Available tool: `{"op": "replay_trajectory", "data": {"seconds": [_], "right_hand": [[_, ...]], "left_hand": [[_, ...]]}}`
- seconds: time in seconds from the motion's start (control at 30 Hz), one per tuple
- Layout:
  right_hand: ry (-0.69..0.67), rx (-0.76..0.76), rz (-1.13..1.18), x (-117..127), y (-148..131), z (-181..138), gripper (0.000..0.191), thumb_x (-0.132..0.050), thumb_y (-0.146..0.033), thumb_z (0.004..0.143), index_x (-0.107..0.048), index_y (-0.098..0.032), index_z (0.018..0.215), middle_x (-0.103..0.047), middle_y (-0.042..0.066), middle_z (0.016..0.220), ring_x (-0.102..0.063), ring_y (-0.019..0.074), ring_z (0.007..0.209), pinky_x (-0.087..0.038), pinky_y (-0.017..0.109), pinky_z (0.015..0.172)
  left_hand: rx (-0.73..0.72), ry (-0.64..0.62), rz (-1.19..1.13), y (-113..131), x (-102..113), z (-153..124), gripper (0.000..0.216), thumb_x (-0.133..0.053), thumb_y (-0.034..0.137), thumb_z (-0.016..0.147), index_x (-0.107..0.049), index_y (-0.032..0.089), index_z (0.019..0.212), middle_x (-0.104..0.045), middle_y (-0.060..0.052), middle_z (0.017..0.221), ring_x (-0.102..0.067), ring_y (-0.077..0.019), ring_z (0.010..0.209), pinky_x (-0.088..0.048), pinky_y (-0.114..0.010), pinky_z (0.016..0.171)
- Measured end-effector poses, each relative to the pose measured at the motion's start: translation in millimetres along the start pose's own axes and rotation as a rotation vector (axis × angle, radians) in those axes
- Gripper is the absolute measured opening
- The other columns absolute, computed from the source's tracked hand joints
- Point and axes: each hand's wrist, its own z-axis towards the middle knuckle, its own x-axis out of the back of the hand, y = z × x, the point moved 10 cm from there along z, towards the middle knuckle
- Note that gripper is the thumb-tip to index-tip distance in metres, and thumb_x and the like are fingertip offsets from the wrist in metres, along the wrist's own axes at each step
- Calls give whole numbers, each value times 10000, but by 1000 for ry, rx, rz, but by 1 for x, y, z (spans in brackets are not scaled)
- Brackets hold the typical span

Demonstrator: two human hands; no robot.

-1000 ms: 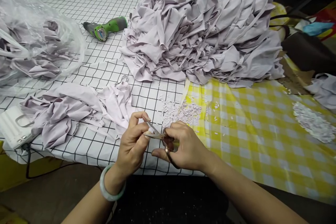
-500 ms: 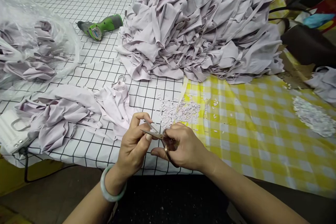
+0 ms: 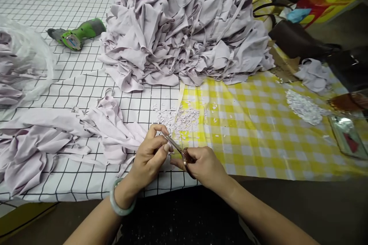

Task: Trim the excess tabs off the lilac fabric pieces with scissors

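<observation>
Scissors in hand at near edge; clippings on surface, bulk of cloth in far pile

The right hand (image 3: 208, 166) is closed round the handles of a pair of scissors (image 3: 176, 145), above the near edge of the surface (image 3: 80, 69). The blades lie nearly together, pointing to the left hand (image 3: 152, 160). That hand is curled, thumb towards the fingers; whether it pinches any cloth cannot be told.

Just beyond the hands, loose clippings (image 3: 185, 118) straddle the border of the white grid cover and the yellow checked sheet (image 3: 258, 138). A denser heap of pale bits (image 3: 304, 106) lies towards the right edge.

Lilac pieces (image 3: 109, 132) lie beside the left hand, along the near left side. The large lilac pile (image 3: 178, 34) stands towards the far edge; further pieces sit in a clear plastic bag (image 3: 47, 61) at the left edge — a green power tool (image 3: 77, 35) lies between.

Assessment: cutting appears well advanced, judging by the clippings. The amount left cannot be established — trimmed and untrimmed pieces are not distinguishable.
</observation>
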Motion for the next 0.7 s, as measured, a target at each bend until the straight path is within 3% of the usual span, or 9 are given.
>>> {"op": "replay_trajectory", "data": {"seconds": [0.13,0.23,0.33,0.47,0.53,0.63,0.67,0.7], "right_hand": [[49,-91,71,20,20,-2,601,-722,-733,703,-468,-206,562,-398,-40,508,-326,94,478,-257,244,447],[109,61,60,41,13,1,458,-722,-652,772,-607,-213,840,-617,26,740,-523,157,618,-435,284,572],[120,243,86,40,-5,6,392,-733,-553,818,-575,-252,1015,-672,85,1094,-633,248,992,-509,376,858],[-3,410,222,-9,-49,13,407,-821,-405,777,-483,-271,959,-646,71,1252,-598,266,1221,-484,414,1002],[-107,547,279,-44,-82,12,416,-848,-332,741,-485,-261,932,-639,70,1280,-601,258,1220,-483,404,1010],[-186,586,433,-80,-108,17,251,-736,-274,812,-488,-237,828,-682,41,1037,-657,199,956,-522,338,849],[-178,538,489,-86,-107,23,224,-693,-264,834,-476,-233,789,-666,22,927,-642,174,854,-518,315,788],[-159,481,533,-89,-102,28,221,-669,-257,843,-465,-230,762,-637,5,847,-616,157,785,-506,299,748]], "left_hand": [[16,26,-8,-4,2,-3,208,-500,220,1013,-636,193,859,-507,-71,985,-436,-214,1108,-407,-334,942],[10,15,-10,8,8,-15,227,-488,232,1022,-628,204,844,-502,-51,786,-427,-225,1100,-410,-339,930],[25,41,-4,30,25,-36,232,-505,259,1020,-632,207,834,-479,-45,720,-444,-227,1057,-433,-329,887],[17,209,-23,71,62,-65,255,-506,308,1020,-663,205,848,-499,-63,841,-478,-216,992,-478,-319,825],[-4,200,-18,88,68,-71,257,-496,307,1023,-672,203,868,-527,-75,906,-514,-217,990,-502,-334,827],[13,-43,59,91,56,-73,255,-558,371,996,-684,189,870,-601,-99,1064,-593,-218,971,-537,-358,834],[31,-48,107,84,63,-75,282,-543,388,1001,-678,185,858,-616,-102,1097,-611,-219,967,-543,-367,846],[53,22,181,74,79,-77,302,-505,379,1014,-665,184,846,-624,-100,1104,-618,-223,981,-543,-380,869]]}}
